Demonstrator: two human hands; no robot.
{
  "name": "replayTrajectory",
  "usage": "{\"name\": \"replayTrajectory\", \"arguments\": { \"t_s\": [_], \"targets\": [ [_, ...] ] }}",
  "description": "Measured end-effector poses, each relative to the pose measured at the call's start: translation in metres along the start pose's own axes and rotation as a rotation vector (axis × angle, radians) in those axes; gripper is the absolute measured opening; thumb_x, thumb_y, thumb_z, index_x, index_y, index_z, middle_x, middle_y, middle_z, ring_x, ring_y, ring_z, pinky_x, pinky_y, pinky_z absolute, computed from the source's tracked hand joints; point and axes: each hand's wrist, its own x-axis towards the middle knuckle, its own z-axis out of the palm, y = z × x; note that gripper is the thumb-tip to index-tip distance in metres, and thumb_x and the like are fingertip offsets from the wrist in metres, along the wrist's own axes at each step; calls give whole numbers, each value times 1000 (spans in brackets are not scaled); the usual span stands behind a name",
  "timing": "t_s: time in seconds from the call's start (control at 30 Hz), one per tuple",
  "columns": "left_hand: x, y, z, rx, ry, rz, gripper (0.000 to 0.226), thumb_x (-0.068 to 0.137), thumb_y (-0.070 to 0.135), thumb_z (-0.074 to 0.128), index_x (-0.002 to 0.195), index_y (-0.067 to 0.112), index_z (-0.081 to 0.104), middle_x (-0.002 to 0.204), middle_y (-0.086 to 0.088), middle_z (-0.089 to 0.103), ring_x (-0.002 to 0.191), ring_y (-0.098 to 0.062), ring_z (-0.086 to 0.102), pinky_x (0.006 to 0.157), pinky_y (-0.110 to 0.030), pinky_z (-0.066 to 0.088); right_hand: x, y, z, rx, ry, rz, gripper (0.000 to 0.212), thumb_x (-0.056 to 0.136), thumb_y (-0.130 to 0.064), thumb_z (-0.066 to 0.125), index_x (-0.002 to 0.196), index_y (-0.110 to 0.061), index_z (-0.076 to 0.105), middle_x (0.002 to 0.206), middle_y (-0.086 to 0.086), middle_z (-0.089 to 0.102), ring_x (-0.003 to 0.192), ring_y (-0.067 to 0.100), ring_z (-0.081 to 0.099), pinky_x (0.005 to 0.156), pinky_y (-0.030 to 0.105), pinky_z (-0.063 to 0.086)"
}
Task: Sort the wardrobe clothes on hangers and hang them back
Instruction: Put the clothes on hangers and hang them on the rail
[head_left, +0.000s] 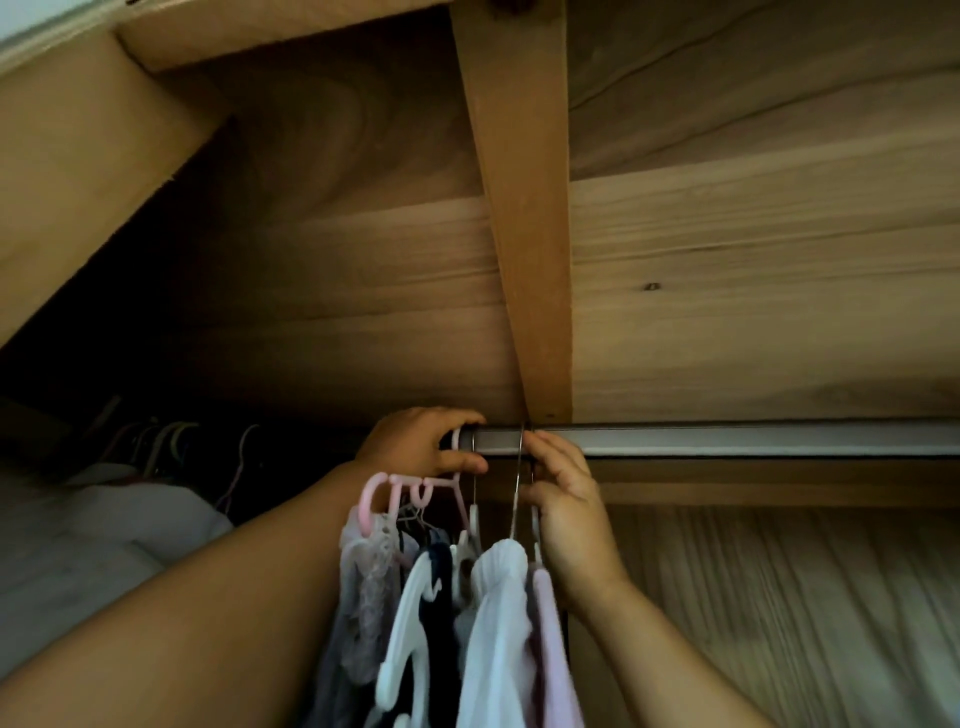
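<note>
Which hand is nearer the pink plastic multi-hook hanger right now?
Left. The left hand grips the metal rail directly above the pink plastic multi-hook hanger, near its top; the right hand is farther right, pinching a thin wire hanger hook.

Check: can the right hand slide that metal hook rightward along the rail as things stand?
Probably yes. The right hand already pinches the metal hook, and the rail to its right looks bare; the left hand grips the rail on the other side.
</note>
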Motion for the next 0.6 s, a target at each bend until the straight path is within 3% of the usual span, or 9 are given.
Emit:
{"name": "replayTrajectory", "arguments": {
  "t_s": [0.2, 0.3, 0.43, 0.53, 0.6],
  "targets": [
    [-5, 4, -4, -52, -49, -52, 63, 79, 43, 71, 136, 29, 48, 132, 9, 53, 121, -8, 47, 98, -24, 37, -3, -5, -8, 2, -4, -10, 54, 77, 23, 46, 115, -13, 59, 110, -14, 52, 110, 9, 50, 82, 0, 40],
    [-11, 7, -8, -177, 6, -121, 59, 81, 35, 71, 134, 22, 51, 135, 2, 53, 123, -11, 48, 103, -27, 37, -17, -5, -17, -16, 49, -41, 51, 76, 21, 49, 102, -21, 64, 110, -7, 59, 107, 14, 57, 94, 18, 44],
    [-22, 31, -23, -427, 132, -256, 45, 86, 14, 67, 129, 9, 56, 126, -8, 60, 114, -14, 55, 95, -19, 41, -40, -3, -27, -5, 137, 29, 46, 81, 15, 51, 93, -28, 65, 110, 10, 63, 97, 24, 61, 87, 27, 48],
    [-29, 61, -42, -514, 166, -291, 35, 88, 10, 63, 122, 5, 60, 118, -8, 63, 100, -8, 56, 76, -5, 43, -59, -7, -33, -72, 138, 64, 39, 83, 11, 53, 104, -20, 65, 111, 11, 63, 90, 15, 60, 78, 12, 46],
    [-41, 81, -54, -537, 179, -332, 30, 89, 13, 63, 118, 8, 63, 111, -4, 65, 94, -6, 57, 76, -5, 43, -77, -13, -38, -116, 158, 74, 38, 84, 9, 53, 109, -17, 65, 109, 7, 62, 84, 4, 56, 71, 5, 44]
  ]
}}
